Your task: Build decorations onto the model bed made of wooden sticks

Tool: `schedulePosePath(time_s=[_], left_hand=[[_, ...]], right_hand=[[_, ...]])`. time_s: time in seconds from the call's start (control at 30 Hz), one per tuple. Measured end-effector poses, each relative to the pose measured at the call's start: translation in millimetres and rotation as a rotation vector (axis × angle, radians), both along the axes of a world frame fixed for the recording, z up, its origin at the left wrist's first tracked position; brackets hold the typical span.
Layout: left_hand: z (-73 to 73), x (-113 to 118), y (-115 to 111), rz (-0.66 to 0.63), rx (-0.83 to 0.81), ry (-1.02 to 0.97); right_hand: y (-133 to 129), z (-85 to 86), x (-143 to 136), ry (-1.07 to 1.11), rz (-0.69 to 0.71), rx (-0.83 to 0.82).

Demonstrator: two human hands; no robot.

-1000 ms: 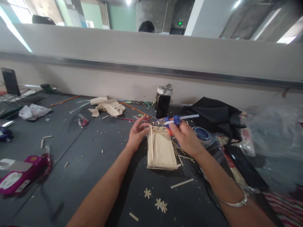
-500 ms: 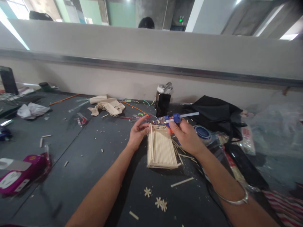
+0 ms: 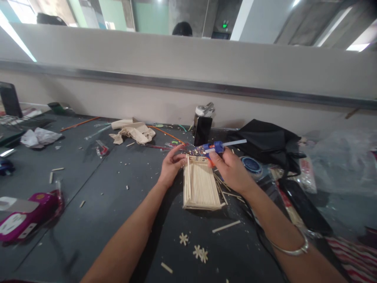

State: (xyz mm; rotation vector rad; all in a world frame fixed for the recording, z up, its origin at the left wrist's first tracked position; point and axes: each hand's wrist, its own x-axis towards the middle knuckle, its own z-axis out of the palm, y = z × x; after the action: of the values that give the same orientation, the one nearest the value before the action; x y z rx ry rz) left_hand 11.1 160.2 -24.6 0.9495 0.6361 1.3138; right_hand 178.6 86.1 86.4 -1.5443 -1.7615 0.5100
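My right hand [image 3: 231, 167] is wrapped round a blue and orange hot glue gun [image 3: 218, 147], a glue stick [image 3: 237, 142] jutting from its back end. The gun points left over the far edge of a small tray built of thin wooden sticks [image 3: 204, 182]. At the tray's far left corner, my left hand [image 3: 171, 167] grips its side, the thumb and fingers near the upright stick there. The gun's nozzle tip is hard to make out against the clutter behind it. Nearer me lie several small star shapes made of sticks [image 3: 183, 239].
Loose sticks [image 3: 226, 226] lie around the tray. Behind it a phone [image 3: 203, 131] leans on a jar. To the right are a roll of tape [image 3: 251, 165], a black bag [image 3: 265, 145] and a dark phone [image 3: 306, 206]. A magenta tool [image 3: 38, 212] sits at left.
The glue gun and my right hand have shifted very slightly to the left. My left hand and the stick tray look unmoved.
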Motion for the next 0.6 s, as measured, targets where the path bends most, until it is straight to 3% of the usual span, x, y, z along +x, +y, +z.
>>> schedulePosePath(time_s=[0.6], left_hand=[[-1.3,0.7,1.2,0.004,0.01,-0.007]], right_hand=[[2.2,-1.4,1.4,-0.021,-0.011,0.001]])
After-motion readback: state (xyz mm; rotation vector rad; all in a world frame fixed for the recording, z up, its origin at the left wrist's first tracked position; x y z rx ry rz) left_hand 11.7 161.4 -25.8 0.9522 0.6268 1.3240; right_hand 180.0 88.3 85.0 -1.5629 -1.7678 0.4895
